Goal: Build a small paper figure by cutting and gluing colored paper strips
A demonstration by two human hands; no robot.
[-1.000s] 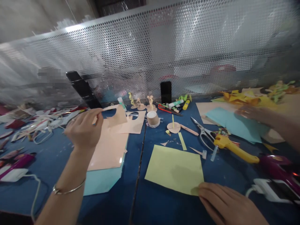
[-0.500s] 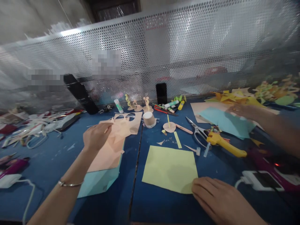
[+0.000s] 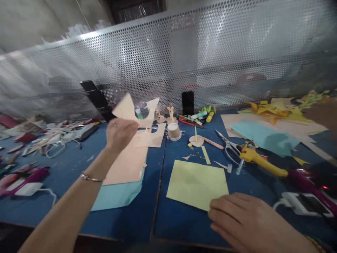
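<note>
Pinched in my left hand [image 3: 121, 133] is a pale peach paper scrap [image 3: 126, 109] with curved cut-outs, raised above the table. Beneath it lie another cut-out peach sheet [image 3: 156, 139], a peach sheet [image 3: 126, 167] and a light blue sheet [image 3: 118, 196]. My right hand [image 3: 237, 214] rests on the lower right corner of a yellow-green sheet [image 3: 197, 182], its fingers together; whether they grip the corner is hidden. Beyond that sheet stand a tape roll [image 3: 173, 131] and a peach disc [image 3: 196, 141] with a yellow stick.
Scissors [image 3: 228, 146] and a yellow glue gun [image 3: 263, 162] lie right of centre. Blue paper [image 3: 265, 135] and yellow scraps are at the back right. A black phone [image 3: 187, 103] leans on the perforated screen [image 3: 210, 59]. Cables and tools cover the left side.
My left hand has lifted the peach scrap off the pile. My right hand still lies at the yellow-green sheet's corner. Another person's arm at the right has mostly left the view.
</note>
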